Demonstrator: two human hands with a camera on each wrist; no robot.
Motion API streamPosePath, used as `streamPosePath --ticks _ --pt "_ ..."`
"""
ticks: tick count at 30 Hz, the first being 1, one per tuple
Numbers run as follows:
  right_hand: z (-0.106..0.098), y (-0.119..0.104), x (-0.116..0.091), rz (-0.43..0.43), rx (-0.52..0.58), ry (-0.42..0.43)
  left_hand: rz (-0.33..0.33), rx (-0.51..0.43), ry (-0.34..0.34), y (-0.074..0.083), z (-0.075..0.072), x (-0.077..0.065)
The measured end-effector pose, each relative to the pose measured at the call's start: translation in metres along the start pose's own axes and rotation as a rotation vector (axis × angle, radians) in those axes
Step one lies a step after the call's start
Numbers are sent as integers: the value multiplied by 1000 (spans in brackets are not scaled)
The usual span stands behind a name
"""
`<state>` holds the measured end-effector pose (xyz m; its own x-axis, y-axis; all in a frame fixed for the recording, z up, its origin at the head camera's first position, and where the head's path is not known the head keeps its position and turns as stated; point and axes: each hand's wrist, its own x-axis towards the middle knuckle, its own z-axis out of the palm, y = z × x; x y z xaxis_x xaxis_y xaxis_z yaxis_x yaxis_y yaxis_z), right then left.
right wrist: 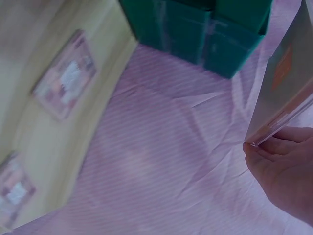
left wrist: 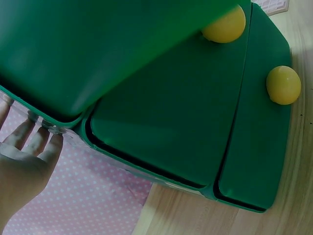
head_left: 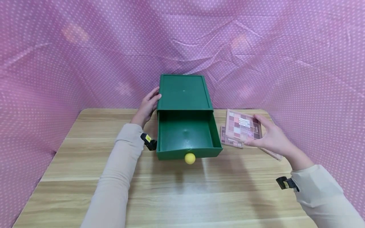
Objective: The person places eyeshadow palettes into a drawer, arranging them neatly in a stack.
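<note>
A green drawer cabinet (head_left: 183,91) stands at the back of the table, its top drawer (head_left: 185,154) pulled out and bare inside. A round yellow knob (head_left: 189,158) sits on that drawer's front. My left hand (head_left: 146,107) rests against the cabinet's left side, its fingers (left wrist: 49,147) fairly straight. My right hand (head_left: 273,141) pinches a pink eyeshadow palette (head_left: 243,125) by its right side, raised and tilted to the right of the drawer. The held palette's plain back (right wrist: 281,73) shows in the right wrist view. Beneath it, a second palette (head_left: 231,142) lies on the table.
Another palette (head_left: 272,154) lies partly hidden under my right hand. Lower drawers with yellow knobs (left wrist: 283,85) show in the left wrist view. A pink dotted cloth (head_left: 114,63) hangs behind and along both sides of the wooden table (head_left: 182,196).
</note>
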<state>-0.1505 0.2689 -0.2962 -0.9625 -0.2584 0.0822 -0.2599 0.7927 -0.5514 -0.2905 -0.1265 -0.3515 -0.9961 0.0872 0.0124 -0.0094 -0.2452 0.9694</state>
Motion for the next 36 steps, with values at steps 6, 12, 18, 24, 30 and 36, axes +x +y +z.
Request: streamPosePath --ticks 6,12,18,24,30,36 --pt "-2 -23 14 -60 15 4 1 8 0 0 1 0" --pt "7 -42 26 -72 117 -30 -2 8 -2 0 0 2" --pt "23 -58 37 -137 104 -51 1 15 -3 -1 -1 4" --pt "36 -71 49 -192 85 -107 4 3 -10 -1 -1 6" --pt "50 -87 58 -223 57 -144 -2 7 -4 -1 0 7" --pt "65 -96 66 -244 10 -164 -2 10 -1 -1 0 9"
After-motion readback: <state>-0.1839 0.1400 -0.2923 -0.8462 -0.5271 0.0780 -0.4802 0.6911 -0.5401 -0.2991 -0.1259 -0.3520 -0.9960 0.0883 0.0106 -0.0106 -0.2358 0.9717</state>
